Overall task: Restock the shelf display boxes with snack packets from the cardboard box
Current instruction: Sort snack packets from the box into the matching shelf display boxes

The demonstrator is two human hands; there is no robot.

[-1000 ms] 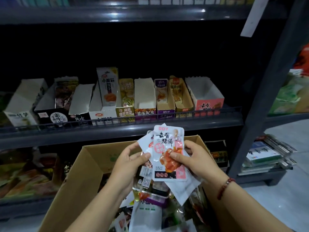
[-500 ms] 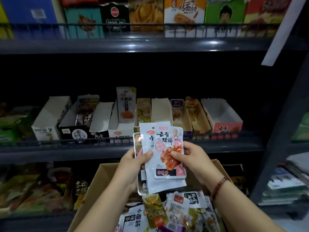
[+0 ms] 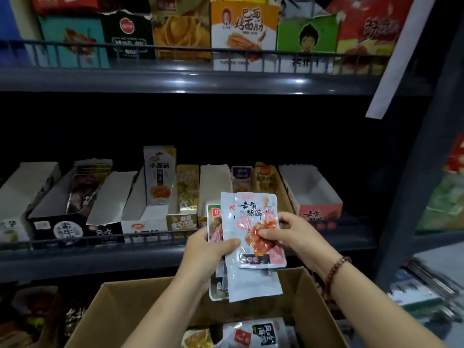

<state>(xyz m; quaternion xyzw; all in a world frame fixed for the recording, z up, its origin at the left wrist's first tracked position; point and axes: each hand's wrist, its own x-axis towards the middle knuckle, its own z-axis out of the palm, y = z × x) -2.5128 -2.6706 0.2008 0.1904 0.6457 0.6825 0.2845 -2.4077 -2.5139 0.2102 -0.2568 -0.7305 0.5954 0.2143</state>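
While the left hand [image 3: 209, 249] grips a fanned stack of packets [image 3: 227, 247] from the side, the right hand [image 3: 292, 236] pinches the front pink-and-white packet [image 3: 258, 222] at its middle, above the cardboard box [image 3: 120, 305]. These pouches look light, floppy and slick, so an edge pinch seems safest. Further right sits the matching pink display box [image 3: 320, 212], behind the shelf's wire rail [image 3: 150, 238], which the packet must clear.

Wide dark gap above the display boxes [image 3: 213, 187] gives room; the wire rail [image 3: 150, 238] fronts them, upper shelf [image 3: 175, 80] caps it.
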